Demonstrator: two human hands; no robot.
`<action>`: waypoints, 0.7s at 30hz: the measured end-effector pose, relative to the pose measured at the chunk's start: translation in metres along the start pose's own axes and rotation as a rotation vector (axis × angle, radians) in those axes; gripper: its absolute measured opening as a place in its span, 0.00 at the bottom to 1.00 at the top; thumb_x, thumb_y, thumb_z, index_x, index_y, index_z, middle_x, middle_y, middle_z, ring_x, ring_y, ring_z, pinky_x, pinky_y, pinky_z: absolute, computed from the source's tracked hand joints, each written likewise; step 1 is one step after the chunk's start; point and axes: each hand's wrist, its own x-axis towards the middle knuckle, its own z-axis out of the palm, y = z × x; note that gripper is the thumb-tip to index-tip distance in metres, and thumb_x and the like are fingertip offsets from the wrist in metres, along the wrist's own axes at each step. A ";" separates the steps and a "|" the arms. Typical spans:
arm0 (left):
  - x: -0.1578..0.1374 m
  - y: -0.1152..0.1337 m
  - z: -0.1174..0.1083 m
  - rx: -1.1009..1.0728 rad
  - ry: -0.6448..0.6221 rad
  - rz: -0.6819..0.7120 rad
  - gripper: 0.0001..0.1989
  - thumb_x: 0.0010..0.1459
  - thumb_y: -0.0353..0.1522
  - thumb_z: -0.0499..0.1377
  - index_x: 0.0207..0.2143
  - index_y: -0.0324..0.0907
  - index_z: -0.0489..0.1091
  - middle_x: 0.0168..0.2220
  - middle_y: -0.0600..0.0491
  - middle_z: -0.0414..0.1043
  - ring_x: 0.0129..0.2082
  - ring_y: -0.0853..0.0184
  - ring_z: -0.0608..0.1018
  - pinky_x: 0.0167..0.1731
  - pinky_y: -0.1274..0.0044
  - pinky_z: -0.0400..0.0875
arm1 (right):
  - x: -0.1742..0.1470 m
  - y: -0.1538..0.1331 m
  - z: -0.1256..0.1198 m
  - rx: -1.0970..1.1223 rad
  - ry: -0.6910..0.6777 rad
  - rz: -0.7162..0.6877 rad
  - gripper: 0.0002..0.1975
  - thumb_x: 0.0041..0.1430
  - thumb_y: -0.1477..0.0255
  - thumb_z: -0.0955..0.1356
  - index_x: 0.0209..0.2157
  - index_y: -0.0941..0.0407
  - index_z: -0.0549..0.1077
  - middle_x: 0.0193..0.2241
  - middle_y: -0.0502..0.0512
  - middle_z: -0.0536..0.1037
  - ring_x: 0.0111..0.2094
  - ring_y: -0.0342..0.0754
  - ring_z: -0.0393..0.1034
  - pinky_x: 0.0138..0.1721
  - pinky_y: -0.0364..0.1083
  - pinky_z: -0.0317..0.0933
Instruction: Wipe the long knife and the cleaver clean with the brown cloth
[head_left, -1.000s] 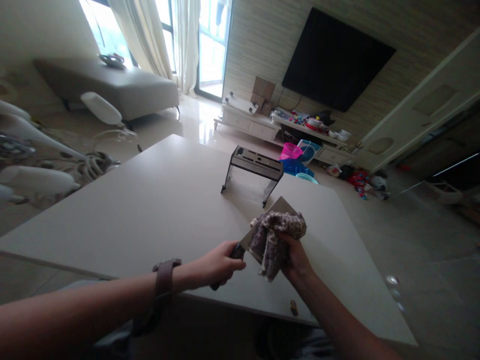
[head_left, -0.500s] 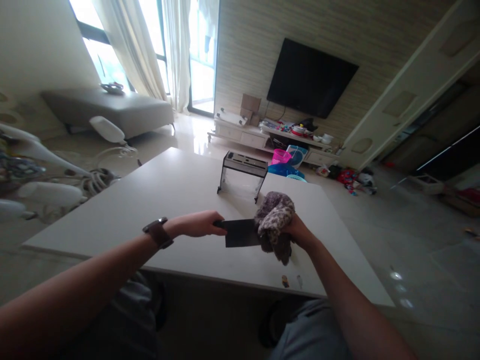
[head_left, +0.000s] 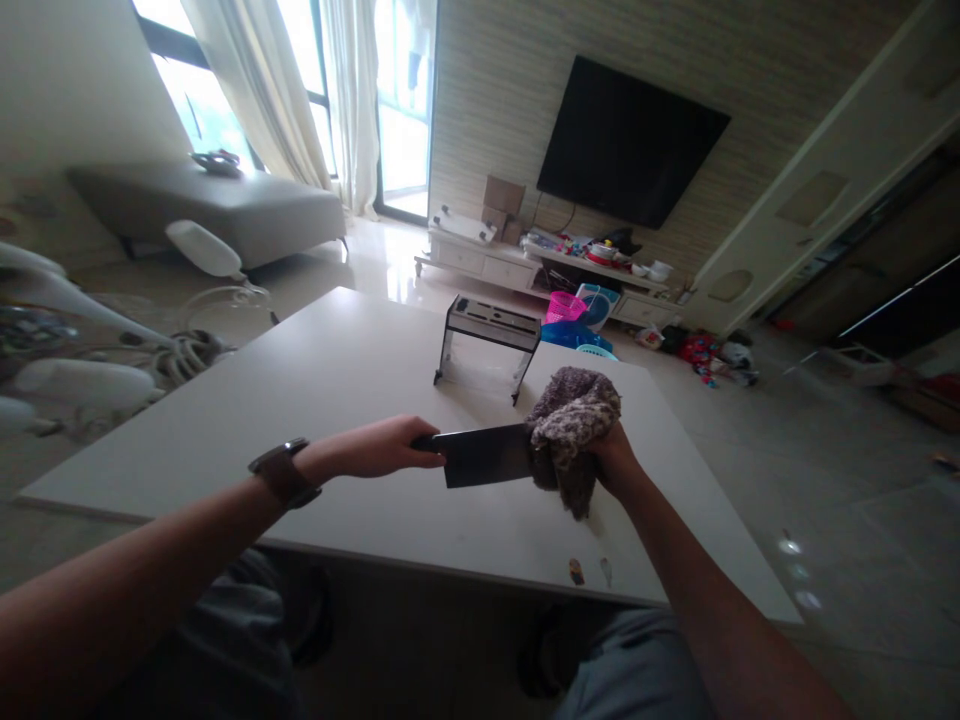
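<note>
My left hand [head_left: 394, 445] is closed round the black handle of a cleaver [head_left: 487, 458], whose broad dark blade points right above the table. In my right hand [head_left: 616, 460] is a fluffy grey-brown cloth [head_left: 571, 420], bunched over the far end of the blade and hiding its tip. Part of the cloth hangs below the blade. Behind the cleaver stands a knife rack [head_left: 491, 325] with a slotted top and clear sides.
Two small items lie by the front edge of the white table [head_left: 315, 400]: a yellow-and-dark piece [head_left: 576, 571] and a pale one [head_left: 606, 571]. Beyond the table are a pink basket [head_left: 564, 308] and a low TV cabinet [head_left: 465, 262]. White chairs [head_left: 90, 385] stand at left.
The cloth and my right hand have moved right along the blade, uncovering more of it. My left hand has shifted slightly left with the cleaver. The view has also shifted a little.
</note>
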 end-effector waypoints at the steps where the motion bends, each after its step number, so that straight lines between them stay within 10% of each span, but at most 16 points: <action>1: -0.001 -0.001 -0.001 0.007 -0.003 -0.008 0.22 0.59 0.50 0.60 0.38 0.39 0.78 0.27 0.55 0.70 0.25 0.68 0.66 0.27 0.77 0.59 | -0.001 0.001 0.001 0.007 -0.012 0.014 0.24 0.31 0.73 0.81 0.37 0.55 0.82 0.35 0.55 0.86 0.36 0.57 0.79 0.44 0.54 0.72; 6: -0.002 0.001 0.003 0.010 -0.007 -0.027 0.22 0.59 0.49 0.60 0.36 0.38 0.77 0.26 0.55 0.69 0.24 0.69 0.65 0.25 0.77 0.57 | -0.010 0.013 0.013 -0.122 -0.169 0.055 0.24 0.32 0.72 0.82 0.38 0.55 0.83 0.38 0.57 0.86 0.39 0.58 0.79 0.48 0.56 0.71; 21: 0.001 -0.004 0.013 0.107 0.165 0.040 0.11 0.56 0.40 0.62 0.33 0.41 0.77 0.25 0.53 0.72 0.23 0.68 0.68 0.24 0.76 0.57 | -0.011 0.009 0.023 -0.086 0.058 0.062 0.14 0.33 0.74 0.78 0.29 0.56 0.82 0.29 0.53 0.85 0.32 0.55 0.78 0.38 0.52 0.72</action>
